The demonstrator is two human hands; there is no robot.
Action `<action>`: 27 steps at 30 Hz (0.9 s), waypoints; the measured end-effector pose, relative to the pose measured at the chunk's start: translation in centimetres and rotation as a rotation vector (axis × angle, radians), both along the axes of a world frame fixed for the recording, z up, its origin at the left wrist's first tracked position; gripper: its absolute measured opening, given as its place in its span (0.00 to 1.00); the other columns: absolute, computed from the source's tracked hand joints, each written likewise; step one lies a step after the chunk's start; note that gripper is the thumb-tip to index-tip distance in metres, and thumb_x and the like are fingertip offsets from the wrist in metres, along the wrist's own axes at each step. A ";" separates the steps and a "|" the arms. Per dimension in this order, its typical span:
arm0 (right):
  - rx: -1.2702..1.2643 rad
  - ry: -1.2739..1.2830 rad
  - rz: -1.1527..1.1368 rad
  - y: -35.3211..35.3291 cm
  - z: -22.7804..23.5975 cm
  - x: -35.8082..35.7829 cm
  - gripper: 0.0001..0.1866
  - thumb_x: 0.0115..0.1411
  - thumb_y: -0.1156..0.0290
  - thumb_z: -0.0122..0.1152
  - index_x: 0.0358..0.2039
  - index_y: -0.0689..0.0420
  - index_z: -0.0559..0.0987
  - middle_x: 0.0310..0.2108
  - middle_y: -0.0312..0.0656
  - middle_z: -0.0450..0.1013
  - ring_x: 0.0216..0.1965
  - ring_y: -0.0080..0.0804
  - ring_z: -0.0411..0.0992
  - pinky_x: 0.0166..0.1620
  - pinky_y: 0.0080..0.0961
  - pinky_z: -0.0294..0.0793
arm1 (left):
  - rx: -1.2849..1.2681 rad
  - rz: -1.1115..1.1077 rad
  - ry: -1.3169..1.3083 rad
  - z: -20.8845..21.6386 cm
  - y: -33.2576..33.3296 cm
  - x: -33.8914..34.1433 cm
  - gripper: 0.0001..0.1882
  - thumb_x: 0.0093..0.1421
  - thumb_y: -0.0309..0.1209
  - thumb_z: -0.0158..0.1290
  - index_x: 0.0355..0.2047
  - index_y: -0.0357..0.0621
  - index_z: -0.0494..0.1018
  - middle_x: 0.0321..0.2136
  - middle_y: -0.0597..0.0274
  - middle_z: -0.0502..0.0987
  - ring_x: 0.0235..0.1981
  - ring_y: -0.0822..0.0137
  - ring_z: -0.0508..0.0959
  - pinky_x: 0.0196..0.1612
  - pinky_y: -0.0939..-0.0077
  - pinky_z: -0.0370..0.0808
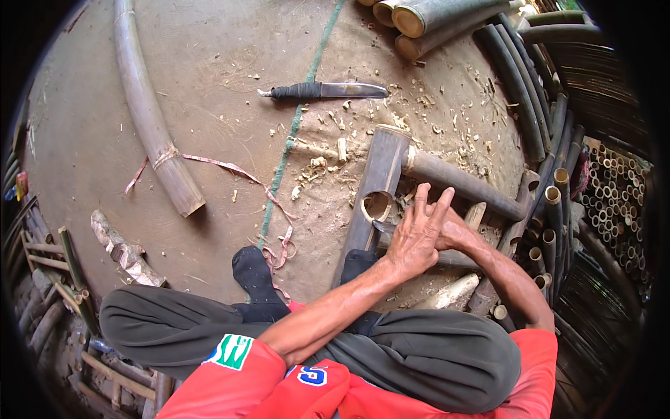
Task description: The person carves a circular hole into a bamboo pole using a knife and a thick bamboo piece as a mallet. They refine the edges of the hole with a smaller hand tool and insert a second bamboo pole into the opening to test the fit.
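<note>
Bamboo frame (464,178) on floor (230,56), centre, left post (382,164) holed. Left hand (415,241) overlaps right hand (452,229) beside hole (377,205), two fingers (421,199) extended; cannot tell what either grips. Hands partly block lower rail (457,259). Beyond: shavings (317,163), knife (352,91). Left: tape (209,161), bamboo pole (143,91). Upper right: stacked bamboo (453,22).

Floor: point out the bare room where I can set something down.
Mostly bare floor: left of the pole, above the wood chunk; and between the pole and the green line, left of the knife, above the tape. Crowded: right of the line, below the knife, with shavings and the bamboo frame.
</note>
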State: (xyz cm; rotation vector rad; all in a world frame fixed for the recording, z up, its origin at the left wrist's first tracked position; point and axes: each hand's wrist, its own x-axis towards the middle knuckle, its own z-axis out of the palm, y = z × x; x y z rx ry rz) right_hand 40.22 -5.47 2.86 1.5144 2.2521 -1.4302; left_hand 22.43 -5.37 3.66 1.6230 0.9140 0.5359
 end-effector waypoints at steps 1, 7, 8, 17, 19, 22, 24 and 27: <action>-0.056 0.086 -0.143 -0.9 -0.3 -0.9 0.19 0.55 0.65 0.71 0.45 0.59 0.79 0.41 0.51 0.78 0.41 0.50 0.80 0.42 0.47 0.80 | -0.038 -0.087 0.048 0.2 0.5 -0.5 0.61 0.42 0.16 0.64 0.77 0.57 0.51 0.70 0.30 0.54 0.59 0.27 0.73 0.61 0.43 0.77; -0.696 0.210 -0.779 -8.8 -3.9 -8.1 0.20 0.57 0.68 0.72 0.49 0.58 0.79 0.51 0.45 0.78 0.38 0.35 0.79 0.39 0.34 0.81 | -0.118 -1.174 0.320 -1.5 6.7 -1.4 0.52 0.36 0.25 0.71 0.68 0.52 0.70 0.47 0.45 0.85 0.50 0.47 0.85 0.54 0.54 0.82; -0.687 0.194 -0.760 -8.2 -3.6 -8.7 0.19 0.57 0.67 0.71 0.49 0.57 0.80 0.50 0.45 0.79 0.38 0.36 0.79 0.39 0.36 0.81 | -0.139 -1.334 0.374 -1.9 7.3 -1.3 0.50 0.35 0.27 0.72 0.65 0.51 0.74 0.39 0.50 0.88 0.48 0.52 0.87 0.53 0.56 0.83; -0.059 -0.205 0.170 -0.2 1.8 -3.2 0.17 0.63 0.62 0.62 0.51 0.51 0.79 0.44 0.44 0.80 0.40 0.43 0.79 0.41 0.43 0.81 | -0.159 -0.117 0.015 -0.1 0.9 -2.1 0.43 0.44 0.23 0.66 0.64 0.41 0.69 0.59 0.36 0.69 0.58 0.35 0.75 0.60 0.49 0.76; -0.204 -0.059 -0.059 -2.5 0.1 -4.3 0.17 0.66 0.62 0.60 0.53 0.51 0.78 0.44 0.43 0.79 0.40 0.42 0.79 0.42 0.42 0.81 | -0.227 -0.400 0.092 -0.8 2.5 -2.9 0.42 0.42 0.23 0.67 0.62 0.41 0.70 0.58 0.36 0.70 0.55 0.35 0.77 0.58 0.48 0.77; -0.629 0.262 -0.766 -5.8 -3.8 -8.0 0.17 0.69 0.63 0.56 0.56 0.51 0.76 0.43 0.41 0.78 0.41 0.39 0.78 0.43 0.40 0.81 | -0.156 -0.891 0.197 -2.0 5.7 -3.4 0.44 0.31 0.27 0.71 0.56 0.43 0.77 0.51 0.42 0.77 0.53 0.41 0.79 0.55 0.53 0.79; -0.895 0.529 -1.263 -7.5 -6.1 -10.5 0.17 0.71 0.63 0.54 0.58 0.50 0.75 0.43 0.39 0.77 0.42 0.37 0.78 0.44 0.39 0.81 | -0.187 -1.122 0.319 -1.6 7.4 -3.7 0.49 0.23 0.24 0.70 0.56 0.47 0.79 0.51 0.45 0.79 0.55 0.44 0.80 0.56 0.56 0.80; -0.904 0.821 -1.587 -9.1 -6.2 -14.5 0.17 0.74 0.64 0.51 0.61 0.50 0.73 0.43 0.37 0.75 0.42 0.34 0.77 0.46 0.37 0.81 | -0.011 -1.051 0.241 -1.1 7.3 -5.9 0.53 0.26 0.25 0.70 0.62 0.49 0.77 0.64 0.38 0.69 0.69 0.39 0.68 0.66 0.51 0.73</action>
